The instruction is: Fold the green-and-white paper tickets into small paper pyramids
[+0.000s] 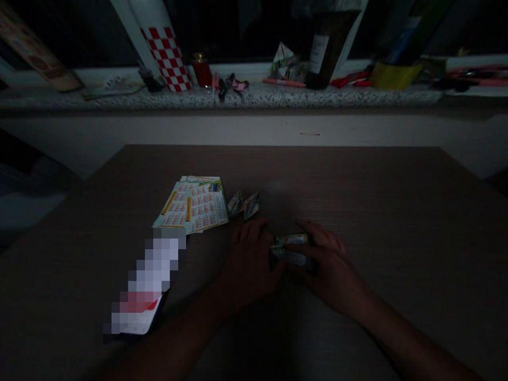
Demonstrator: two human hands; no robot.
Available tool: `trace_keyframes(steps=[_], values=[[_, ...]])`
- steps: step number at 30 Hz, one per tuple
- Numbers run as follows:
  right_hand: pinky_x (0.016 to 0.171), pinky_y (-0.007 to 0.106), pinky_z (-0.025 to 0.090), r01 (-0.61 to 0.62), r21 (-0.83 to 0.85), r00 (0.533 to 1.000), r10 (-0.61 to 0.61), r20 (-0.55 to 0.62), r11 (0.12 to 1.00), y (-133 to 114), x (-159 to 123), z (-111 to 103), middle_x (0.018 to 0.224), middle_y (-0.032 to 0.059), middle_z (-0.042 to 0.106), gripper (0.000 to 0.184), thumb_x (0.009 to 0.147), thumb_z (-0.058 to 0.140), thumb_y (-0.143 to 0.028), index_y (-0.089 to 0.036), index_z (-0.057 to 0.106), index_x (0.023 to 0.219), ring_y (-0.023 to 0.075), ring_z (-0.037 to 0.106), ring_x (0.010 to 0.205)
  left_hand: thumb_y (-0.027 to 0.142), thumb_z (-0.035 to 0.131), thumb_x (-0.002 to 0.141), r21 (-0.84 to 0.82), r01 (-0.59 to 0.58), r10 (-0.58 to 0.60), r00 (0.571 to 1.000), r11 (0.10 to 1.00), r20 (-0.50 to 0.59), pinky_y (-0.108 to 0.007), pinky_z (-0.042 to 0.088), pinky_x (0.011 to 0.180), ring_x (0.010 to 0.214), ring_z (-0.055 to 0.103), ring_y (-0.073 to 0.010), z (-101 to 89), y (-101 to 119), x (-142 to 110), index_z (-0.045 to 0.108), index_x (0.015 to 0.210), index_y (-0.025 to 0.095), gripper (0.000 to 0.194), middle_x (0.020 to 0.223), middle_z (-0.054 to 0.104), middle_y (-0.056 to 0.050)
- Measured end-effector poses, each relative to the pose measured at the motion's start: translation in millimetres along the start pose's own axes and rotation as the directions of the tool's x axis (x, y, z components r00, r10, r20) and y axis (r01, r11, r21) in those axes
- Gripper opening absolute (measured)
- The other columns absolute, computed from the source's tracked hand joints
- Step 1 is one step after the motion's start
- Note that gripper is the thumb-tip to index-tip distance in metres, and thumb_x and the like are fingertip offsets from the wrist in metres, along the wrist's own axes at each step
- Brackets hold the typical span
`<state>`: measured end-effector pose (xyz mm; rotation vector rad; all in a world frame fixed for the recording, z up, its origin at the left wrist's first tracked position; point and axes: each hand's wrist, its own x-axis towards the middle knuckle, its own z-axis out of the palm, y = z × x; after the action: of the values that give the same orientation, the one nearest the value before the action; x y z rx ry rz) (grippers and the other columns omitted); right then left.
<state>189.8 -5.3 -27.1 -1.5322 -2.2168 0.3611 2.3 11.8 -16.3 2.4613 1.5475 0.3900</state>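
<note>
A small folded piece of printed paper [296, 256] lies on the table between my hands. My left hand [252, 259] bends over its left end, with the thumb and fingers at the edge. At the right end, my right hand [327, 262] grips the paper between thumb and fingers. Dim light hides exactly where the fingertips press. Two small folded paper pieces [251, 205] stand just beyond my left hand. To their left lies a fanned stack of printed paper sheets [206, 206], covered in orange and dark print.
A phone [143, 323] with a lit, blurred screen lies left of my left forearm. Behind the wooden table [357, 185], a speckled stone sill [254, 100] carries a red-and-white checkered container [169, 58], a dark labelled container [323, 53], hair clips and other small items.
</note>
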Motion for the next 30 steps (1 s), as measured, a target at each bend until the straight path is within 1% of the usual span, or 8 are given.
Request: trace_keyframes(steps=[5,8,12,17,20,23,30], values=[[0.1,0.054,0.032,0.014,-0.005,1.0,-0.014,0.003,1.0,1.8,-0.6,0.7,0.14,0.0072,0.046,0.033,0.077,0.067,-0.032,-0.033,0.068,0.11,0.0332,0.037,0.13,0.041,0.064,0.073,-0.044,0.053,-0.052,0.999,0.998,0.002,-0.048,0.029,0.103,0.127,0.037,-0.0299,-0.4,3.1,-0.4,0.056,0.096,0.019,0.033,0.135,0.043,-0.013],[0.1,0.054,0.033,0.022,-0.002,1.0,-0.022,0.015,1.0,2.1,-0.5,-0.9,0.14,0.0078,0.046,0.035,0.076,0.067,-0.029,-0.032,0.067,0.111,0.0337,0.037,0.13,0.036,0.065,0.073,-0.063,0.066,-0.066,0.998,0.996,0.0,-0.048,0.029,0.103,0.127,0.037,-0.0288,-0.5,1.7,-1.1,0.055,0.095,0.019,0.029,0.134,0.044,-0.011],[0.1,0.055,0.033,0.018,0.004,0.999,-0.018,0.032,1.0,1.9,-0.5,-2.4,0.141,0.0072,0.045,0.035,0.076,0.067,-0.027,-0.032,0.067,0.111,0.0344,0.038,0.129,0.024,0.061,0.076,-0.079,0.066,-0.067,0.998,0.995,-0.002,-0.047,0.03,0.103,0.127,0.039,-0.0264,-1.0,-2.3,-2.2,0.055,0.093,0.02,0.018,0.135,0.046,-0.009],[0.1,0.055,0.032,0.014,-0.001,0.999,-0.014,0.045,1.0,1.9,-0.8,-2.4,0.141,0.0069,0.046,0.034,0.077,0.066,-0.028,-0.033,0.067,0.111,0.0345,0.036,0.13,0.017,0.053,0.081,-0.106,0.057,-0.059,0.998,0.993,-0.015,-0.044,0.031,0.102,0.125,0.04,-0.0237,-2.4,-2.4,-2.5,0.055,0.092,0.02,0.012,0.132,0.049,-0.007],[0.1,0.054,0.033,0.013,-0.007,0.999,-0.012,0.053,1.0,2.1,-0.4,-2.4,0.141,0.0079,0.046,0.033,0.077,0.066,-0.029,-0.032,0.068,0.11,0.0347,0.037,0.13,0.013,0.048,0.083,-0.103,0.059,-0.062,0.998,0.993,-0.025,-0.043,0.032,0.099,0.122,0.043,-0.0224,-3.2,-1.0,-1.8,0.056,0.095,0.021,0.016,0.129,0.052,-0.006],[0.099,0.054,0.033,0.017,-0.01,0.999,-0.017,0.047,1.0,2.7,-0.3,-1.6,0.14,0.0086,0.046,0.032,0.077,0.066,-0.029,-0.032,0.068,0.109,0.0344,0.038,0.129,0.01,0.047,0.082,-0.095,0.063,-0.066,0.997,0.994,-0.029,-0.043,0.033,0.096,0.12,0.044,-0.0223,-2.9,-0.8,-1.7,0.057,0.096,0.022,0.021,0.129,0.052,-0.005],[0.1,0.054,0.033,0.024,-0.001,0.999,-0.024,0.033,1.0,4.8,-1.2,0.4,0.14,0.0077,0.046,0.033,0.077,0.067,-0.03,-0.033,0.068,0.11,0.0341,0.038,0.129,0.009,0.046,0.083,-0.073,0.051,-0.053,0.999,0.996,-0.014,-0.043,0.033,0.095,0.124,0.042,-0.0225,-0.7,-3.1,-3.4,0.059,0.089,0.022,0.019,0.133,0.05,-0.004]])
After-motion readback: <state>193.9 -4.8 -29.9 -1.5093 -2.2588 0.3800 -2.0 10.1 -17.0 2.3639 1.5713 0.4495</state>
